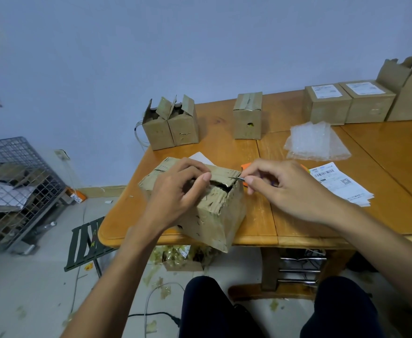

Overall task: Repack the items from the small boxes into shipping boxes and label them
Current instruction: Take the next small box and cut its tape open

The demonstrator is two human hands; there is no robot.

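Both your hands are opening the battered small box [214, 215] at the tabletop's [261, 223] near edge, your left hand [175, 191] curling its fingers over the top flap, your right hand [287, 189] pinching a thin blade [235, 178] at the seam, which is probably calling for a shallow, steady cut next.

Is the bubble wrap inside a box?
No, the bubble wrap lies loose on the open table.
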